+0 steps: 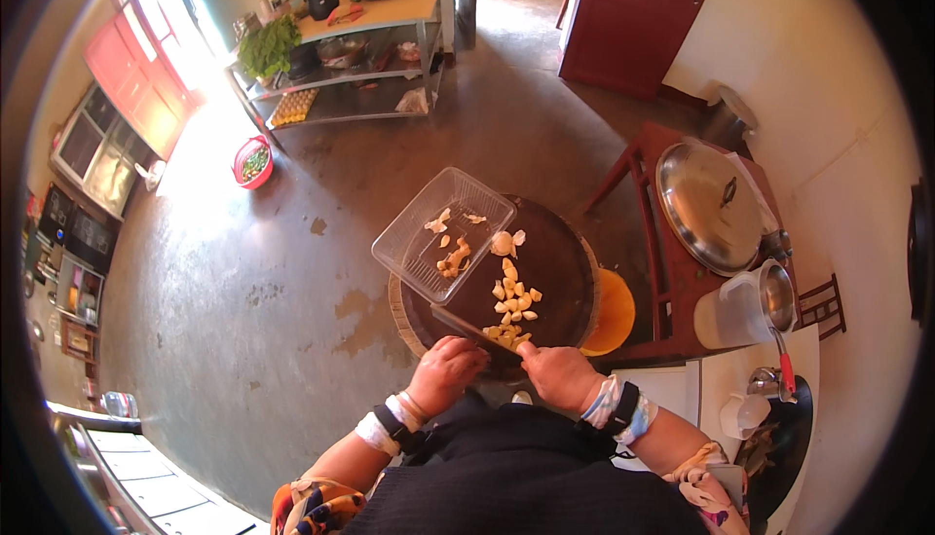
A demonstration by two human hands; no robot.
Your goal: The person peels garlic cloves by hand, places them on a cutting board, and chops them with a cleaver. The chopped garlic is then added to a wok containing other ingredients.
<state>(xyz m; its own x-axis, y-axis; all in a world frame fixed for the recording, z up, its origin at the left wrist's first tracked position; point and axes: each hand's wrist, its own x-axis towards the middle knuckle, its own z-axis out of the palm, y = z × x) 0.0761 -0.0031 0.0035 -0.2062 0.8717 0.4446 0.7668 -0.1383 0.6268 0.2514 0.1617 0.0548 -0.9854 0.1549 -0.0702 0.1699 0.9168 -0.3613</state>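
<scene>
My right hand (pixel 562 376) grips the handle end of a kitchen knife (pixel 473 326), its blade slanting up to the left over a round wooden chopping block (pixel 559 265). Close to the near side of the blade is my left hand (pixel 447 374), fingers curled; whether they pinch anything is hidden. Peeled garlic cloves (pixel 517 303) lie in a loose row beyond the knife, with garlic pieces (pixel 508 336) right beside the blade. A garlic bulb (pixel 504 244) sits farther up. Overlapping the block's left side, a clear plastic tray (pixel 398 243) contains ginger (pixel 455 257), a clove and garlic skins.
An orange basin (pixel 617 309) shows beneath the block's right side. On the right, a red wooden table (pixel 643 192) bears a large metal lid (pixel 705 206) and a plastic jug (pixel 723 314). A red basket (pixel 253 162) stands on the floor near a metal shelf (pixel 350 82).
</scene>
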